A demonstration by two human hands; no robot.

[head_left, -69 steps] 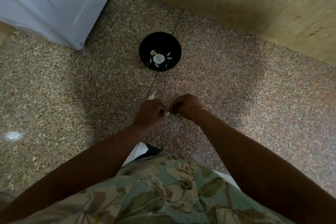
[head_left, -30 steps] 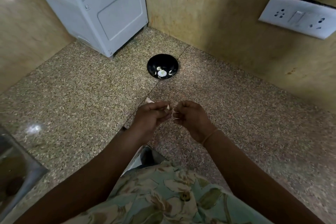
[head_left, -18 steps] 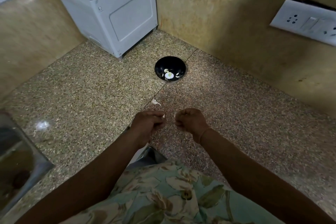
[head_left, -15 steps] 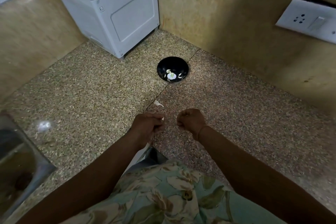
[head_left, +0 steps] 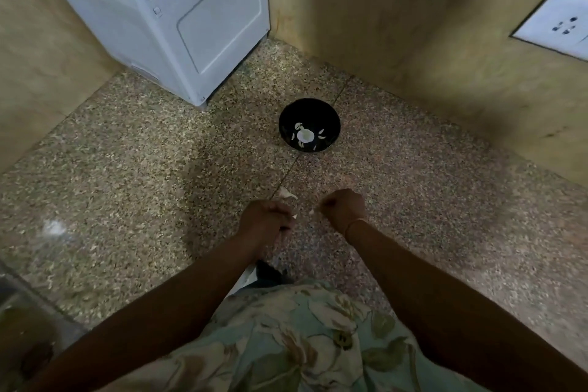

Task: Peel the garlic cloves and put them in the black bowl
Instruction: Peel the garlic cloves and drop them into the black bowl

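Edges: the table (head_left: 127,200) ends in a corner, with walls at left, back and right; a sink (head_left: 19,344) cuts into its near left edge.
Corner: a white box (head_left: 178,19) stands against the walls at far left; a socket (head_left: 560,25) is on the right wall.
Room: speckled stone shows between the bowl (head_left: 329,114) and both grips, and widely to the right; only a peel scrap (head_left: 286,192) lies there, just beyond the left grip.
Bowl: black, round, upright, near the back wall, apart from the box and well apart from the grips.
Garlic (head_left: 305,136): pale pieces on the bowl's floor, one round blob with small slivers around it.
Clove (head_left: 294,216): only a small white tip shows, poking from the left grip.
Left grip (head_left: 265,219): low over the table, fingers curled, grasping the clove.
Right grip (head_left: 345,208): level with the left, apart from it, clenched, pinching a white sliver (head_left: 312,211) at its fingertips.
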